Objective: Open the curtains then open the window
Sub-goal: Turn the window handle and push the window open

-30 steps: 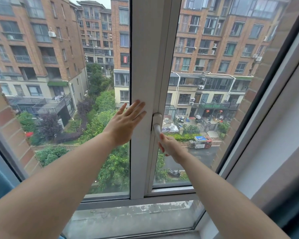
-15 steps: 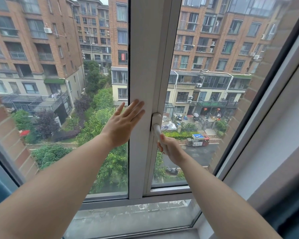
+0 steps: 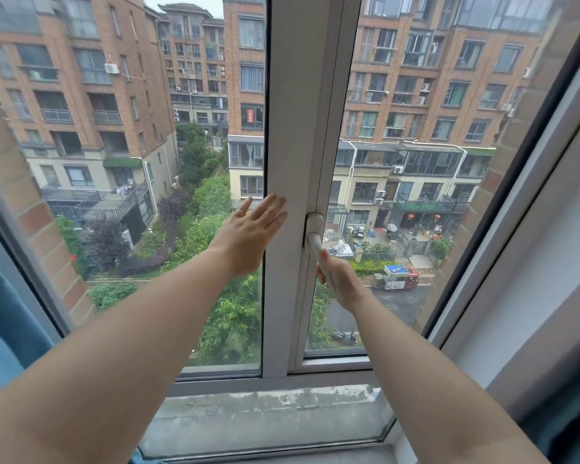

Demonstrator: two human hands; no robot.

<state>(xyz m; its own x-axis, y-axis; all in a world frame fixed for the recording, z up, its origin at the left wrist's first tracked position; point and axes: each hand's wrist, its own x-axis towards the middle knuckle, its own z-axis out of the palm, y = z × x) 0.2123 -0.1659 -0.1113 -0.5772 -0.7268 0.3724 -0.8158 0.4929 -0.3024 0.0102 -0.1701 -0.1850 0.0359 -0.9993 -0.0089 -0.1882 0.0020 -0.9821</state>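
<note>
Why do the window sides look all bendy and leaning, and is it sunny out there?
Head view: the wide lens bends straight lines, so the window frame leans outward near the edges; the middle post stays nearly straight. Light is soft and grey, without hard shadows. The curtain at the left edge looks blurry.

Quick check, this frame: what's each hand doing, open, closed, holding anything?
Left hand: open, flat against the white centre frame, holding nothing.
Right hand: closed around the window handle.
</note>
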